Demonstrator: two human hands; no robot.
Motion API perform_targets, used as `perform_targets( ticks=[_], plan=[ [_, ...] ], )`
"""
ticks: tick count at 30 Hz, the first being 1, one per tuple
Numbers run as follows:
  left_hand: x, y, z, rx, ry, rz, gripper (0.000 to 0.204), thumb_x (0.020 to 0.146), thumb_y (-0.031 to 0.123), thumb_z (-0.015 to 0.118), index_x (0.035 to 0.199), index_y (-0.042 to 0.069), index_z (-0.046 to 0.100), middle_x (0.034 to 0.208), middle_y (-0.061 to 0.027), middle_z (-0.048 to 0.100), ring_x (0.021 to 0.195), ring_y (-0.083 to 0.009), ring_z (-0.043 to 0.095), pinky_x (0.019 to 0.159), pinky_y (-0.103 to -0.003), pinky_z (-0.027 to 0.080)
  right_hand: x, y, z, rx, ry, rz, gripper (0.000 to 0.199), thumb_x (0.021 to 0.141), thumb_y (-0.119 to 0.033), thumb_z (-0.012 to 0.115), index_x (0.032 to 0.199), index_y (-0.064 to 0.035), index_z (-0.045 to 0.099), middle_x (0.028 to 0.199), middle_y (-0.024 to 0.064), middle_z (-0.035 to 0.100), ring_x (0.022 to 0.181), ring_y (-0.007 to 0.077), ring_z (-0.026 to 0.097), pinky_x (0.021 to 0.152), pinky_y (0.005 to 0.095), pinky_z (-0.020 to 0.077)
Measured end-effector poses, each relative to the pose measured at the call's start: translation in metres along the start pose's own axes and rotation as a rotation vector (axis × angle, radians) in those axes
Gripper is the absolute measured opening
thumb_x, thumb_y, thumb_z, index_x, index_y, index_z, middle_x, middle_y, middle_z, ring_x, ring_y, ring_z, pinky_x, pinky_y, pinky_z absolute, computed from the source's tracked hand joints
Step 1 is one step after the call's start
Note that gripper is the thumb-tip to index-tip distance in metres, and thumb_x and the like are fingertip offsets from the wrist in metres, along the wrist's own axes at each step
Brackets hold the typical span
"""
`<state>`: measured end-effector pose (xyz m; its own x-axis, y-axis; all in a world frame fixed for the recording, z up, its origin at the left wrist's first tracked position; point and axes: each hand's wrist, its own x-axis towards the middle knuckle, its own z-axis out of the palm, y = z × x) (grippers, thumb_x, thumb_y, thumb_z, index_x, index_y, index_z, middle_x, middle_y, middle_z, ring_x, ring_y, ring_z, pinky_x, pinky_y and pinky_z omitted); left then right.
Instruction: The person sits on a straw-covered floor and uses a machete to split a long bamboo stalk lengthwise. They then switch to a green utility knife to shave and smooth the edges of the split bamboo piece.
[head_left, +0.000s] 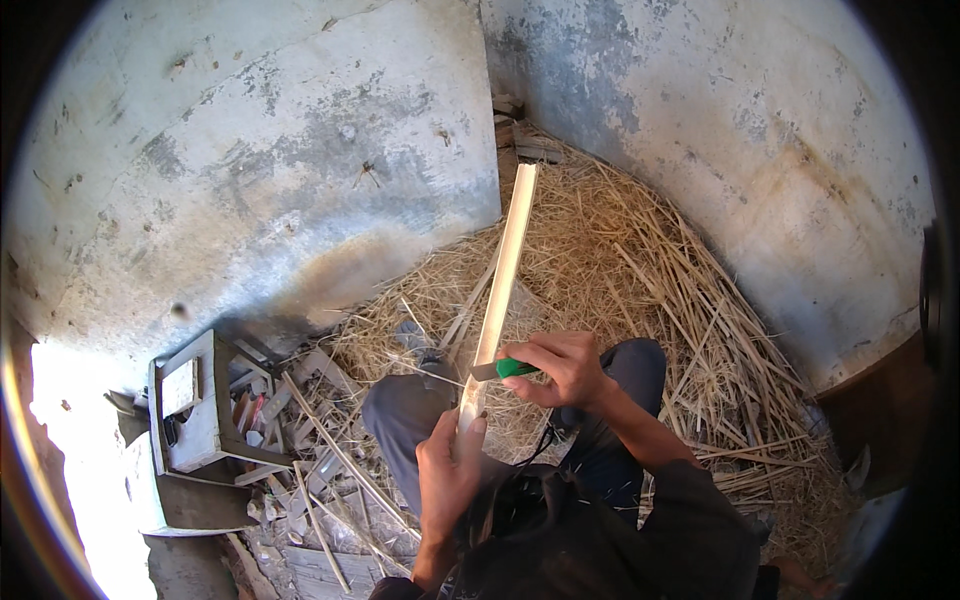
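Observation:
A long, pale split-bamboo piece (507, 260) rises from my lap, its trough-like inner side showing, with the far end over the straw. My left hand (448, 468) is closed round its near end, between my knees. A knife with a green handle (514, 368) is gripped in my right hand (568, 366). Its short blade lies across the bamboo, just above my left hand, and appears to touch it. Around the blade the bamboo surface looks rough and browner than the smooth length beyond.
Straw-like shavings (585, 240) and long thin strips (715, 345) are heaped ahead and to the right, against weathered walls (740, 150). To the left stands a worn box-like wooden stand (205, 435). Loose sticks (345, 460) and scraps litter the floor beside my left knee.

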<state>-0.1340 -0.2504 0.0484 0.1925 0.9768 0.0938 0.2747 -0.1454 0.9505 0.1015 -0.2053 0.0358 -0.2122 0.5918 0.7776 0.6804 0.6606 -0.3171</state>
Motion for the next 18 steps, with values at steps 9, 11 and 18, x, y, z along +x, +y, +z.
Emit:
perform_targets(
  ticks=[9, 11, 18],
  plan=[
    [-0.004, 0.013, -0.006, 0.077, -0.006, -0.016, 0.017, 0.103, 0.013, 0.069, 0.107, -0.003, 0.067, 0.074, -0.0115, 0.066, 0.068, -0.0065, 0.055, 0.063, -0.031, 0.048, 0.006, 0.000, -0.001, -0.031, 0.037, -0.012, 0.026, 0.091, -0.033, 0.081, 0.103, -0.0092, 0.078, 0.075, 0.0022, 0.070, 0.058, 0.0184, 0.067, 0.051, 0.0330, 0.0520],
    [-0.003, -0.001, -0.004, 0.015, -0.021, 0.017, 0.018, 0.105, 0.015, 0.067, 0.108, -0.003, 0.068, 0.075, -0.0092, 0.068, 0.068, -0.0073, 0.056, 0.062, -0.030, 0.047, 0.007, 0.001, -0.003, -0.044, 0.034, -0.004, 0.025, 0.092, -0.033, 0.081, 0.102, -0.0104, 0.078, 0.077, 0.0016, 0.071, 0.060, 0.0181, 0.069, 0.052, 0.0329, 0.0529],
    [-0.009, -0.021, -0.022, -0.424, -0.357, -0.265, 0.061, 0.113, 0.052, 0.046, 0.117, -0.005, 0.066, 0.065, 0.0065, 0.038, 0.055, -0.0025, 0.038, 0.050, -0.023, 0.032, 0.011, 0.054, -0.014, -0.081, 0.342, 0.197, 0.032, 0.102, -0.035, 0.072, 0.109, -0.0052, 0.079, 0.084, 0.0044, 0.076, 0.061, 0.0144, 0.067, 0.053, 0.0315, 0.0520]
  ],
)
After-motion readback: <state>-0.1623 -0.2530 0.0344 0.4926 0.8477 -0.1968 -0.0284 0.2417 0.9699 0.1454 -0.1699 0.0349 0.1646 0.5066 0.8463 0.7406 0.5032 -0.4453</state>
